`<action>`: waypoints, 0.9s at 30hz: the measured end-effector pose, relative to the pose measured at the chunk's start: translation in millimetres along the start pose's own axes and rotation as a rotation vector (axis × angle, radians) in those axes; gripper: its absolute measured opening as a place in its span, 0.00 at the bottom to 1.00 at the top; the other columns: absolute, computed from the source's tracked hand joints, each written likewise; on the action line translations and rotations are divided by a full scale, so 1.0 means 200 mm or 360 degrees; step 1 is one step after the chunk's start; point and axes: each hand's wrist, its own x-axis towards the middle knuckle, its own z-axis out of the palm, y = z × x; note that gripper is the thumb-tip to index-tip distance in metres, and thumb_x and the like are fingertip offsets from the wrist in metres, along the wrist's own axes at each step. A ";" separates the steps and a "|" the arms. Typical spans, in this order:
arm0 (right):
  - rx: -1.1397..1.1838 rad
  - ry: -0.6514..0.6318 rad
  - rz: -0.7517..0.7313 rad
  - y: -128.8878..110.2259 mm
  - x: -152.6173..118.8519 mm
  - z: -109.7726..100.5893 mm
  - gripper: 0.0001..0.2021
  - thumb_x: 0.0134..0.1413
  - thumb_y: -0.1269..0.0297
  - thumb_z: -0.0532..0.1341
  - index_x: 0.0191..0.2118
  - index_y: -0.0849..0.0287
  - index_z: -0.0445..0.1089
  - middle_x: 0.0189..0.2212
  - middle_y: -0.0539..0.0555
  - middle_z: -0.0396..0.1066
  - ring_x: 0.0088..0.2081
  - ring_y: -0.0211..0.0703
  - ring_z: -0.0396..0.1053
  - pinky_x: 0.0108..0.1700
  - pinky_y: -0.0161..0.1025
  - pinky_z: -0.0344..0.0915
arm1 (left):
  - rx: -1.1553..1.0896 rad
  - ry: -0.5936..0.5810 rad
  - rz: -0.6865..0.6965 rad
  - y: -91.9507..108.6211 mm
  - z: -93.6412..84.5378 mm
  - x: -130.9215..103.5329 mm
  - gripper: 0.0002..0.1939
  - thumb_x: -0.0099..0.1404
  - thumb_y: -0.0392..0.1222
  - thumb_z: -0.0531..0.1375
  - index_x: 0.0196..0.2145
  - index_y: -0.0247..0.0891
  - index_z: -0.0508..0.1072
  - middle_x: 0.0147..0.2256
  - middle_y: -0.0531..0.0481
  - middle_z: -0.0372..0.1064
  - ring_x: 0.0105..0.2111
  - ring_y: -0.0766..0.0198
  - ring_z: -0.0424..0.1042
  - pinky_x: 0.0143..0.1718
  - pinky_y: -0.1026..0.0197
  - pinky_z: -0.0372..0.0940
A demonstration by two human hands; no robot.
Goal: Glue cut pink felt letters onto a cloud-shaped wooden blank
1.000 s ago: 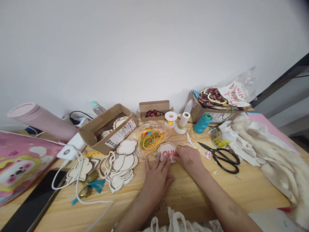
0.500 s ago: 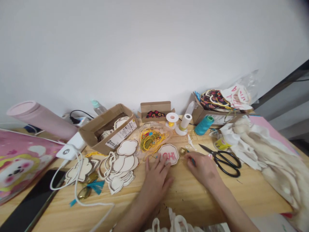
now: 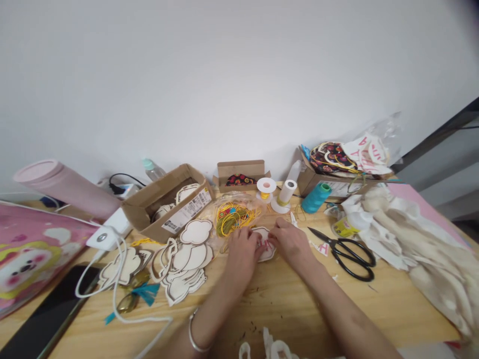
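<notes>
A white cloud-shaped piece with pink lettering [image 3: 266, 253] lies on the wooden table between my two hands, partly covered by them. My left hand [image 3: 244, 249] has its fingers bent and closed on the piece's left side. On the upper right side, my right hand [image 3: 290, 243] pinches the edge with its fingertips. A clear bag of yellow and green cords [image 3: 235, 219] lies just beyond my left hand. To the right of my right hand are black-handled scissors [image 3: 348, 252] and a small scrap with a pink letter [image 3: 324, 248].
Stacked cloud-shaped cutouts [image 3: 187, 274] and brass bells with blue tassels [image 3: 129, 301] lie on the left. Behind stand a cardboard box [image 3: 149, 227], a white spool [image 3: 287, 192] and a teal thread cone [image 3: 316, 197]. A glue bottle [image 3: 354, 224] and beige cloth [image 3: 422, 259] are at right.
My right hand has moved left and up onto the piece, away from the bell with blue it was at. My left hand's flat fingers have bent around the piece, covering more lettering.
</notes>
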 end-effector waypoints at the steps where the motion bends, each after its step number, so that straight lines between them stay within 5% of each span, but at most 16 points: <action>1: -0.0020 -0.0007 -0.0020 0.00 0.01 0.01 0.08 0.53 0.68 0.55 0.30 0.58 0.72 0.34 0.54 0.68 0.36 0.40 0.67 0.30 0.34 0.55 | -0.0012 0.0004 0.0006 -0.01 0.01 0.00 0.10 0.61 0.42 0.55 0.36 0.35 0.71 0.37 0.44 0.64 0.39 0.56 0.61 0.40 0.52 0.58; 5: 0.0002 0.0181 -0.0162 0.07 0.02 0.10 0.09 0.55 0.69 0.52 0.31 0.60 0.70 0.34 0.57 0.67 0.39 0.43 0.65 0.35 0.36 0.58 | -0.0029 -0.0001 -0.0008 -0.01 0.01 0.00 0.08 0.61 0.42 0.55 0.34 0.35 0.71 0.37 0.44 0.64 0.39 0.56 0.61 0.40 0.53 0.57; 10: 0.0397 0.0829 0.0241 0.27 -0.11 0.16 0.15 0.59 0.62 0.47 0.29 0.60 0.67 0.31 0.57 0.65 0.35 0.43 0.64 0.38 0.39 0.60 | -0.0092 -0.0020 -0.0044 -0.01 0.00 0.01 0.06 0.58 0.41 0.58 0.31 0.36 0.72 0.38 0.45 0.66 0.40 0.56 0.61 0.41 0.53 0.57; 14: 0.0701 0.1126 0.0209 0.30 -0.21 0.14 0.14 0.57 0.58 0.50 0.28 0.59 0.67 0.29 0.56 0.66 0.32 0.42 0.65 0.33 0.37 0.63 | -0.0185 0.0011 0.0018 0.00 -0.01 0.01 0.03 0.58 0.37 0.59 0.27 0.37 0.71 0.33 0.50 0.70 0.40 0.56 0.63 0.49 0.46 0.51; 17: 0.0740 0.1100 -0.0049 0.23 -0.23 0.11 0.11 0.54 0.60 0.53 0.37 0.58 0.69 0.32 0.56 0.69 0.35 0.43 0.67 0.34 0.39 0.66 | -0.0371 0.0033 0.0039 0.01 -0.02 0.00 0.03 0.57 0.35 0.59 0.26 0.38 0.71 0.29 0.52 0.71 0.38 0.58 0.66 0.53 0.42 0.45; 21: 0.0725 0.0908 -0.0400 0.13 -0.21 0.08 0.13 0.49 0.63 0.59 0.42 0.56 0.68 0.36 0.57 0.71 0.38 0.45 0.68 0.39 0.42 0.68 | -0.1101 -0.0039 -0.0186 0.04 -0.04 0.00 0.03 0.56 0.36 0.58 0.29 0.38 0.72 0.29 0.51 0.72 0.32 0.61 0.69 0.42 0.53 0.62; 27: 0.0712 0.0980 -0.0387 0.04 -0.23 0.11 0.21 0.45 0.61 0.62 0.48 0.57 0.65 0.40 0.59 0.69 0.42 0.48 0.68 0.42 0.45 0.68 | -0.1943 0.0017 -0.0607 0.07 -0.06 0.00 0.12 0.49 0.41 0.64 0.32 0.34 0.71 0.28 0.49 0.73 0.27 0.64 0.72 0.30 0.63 0.66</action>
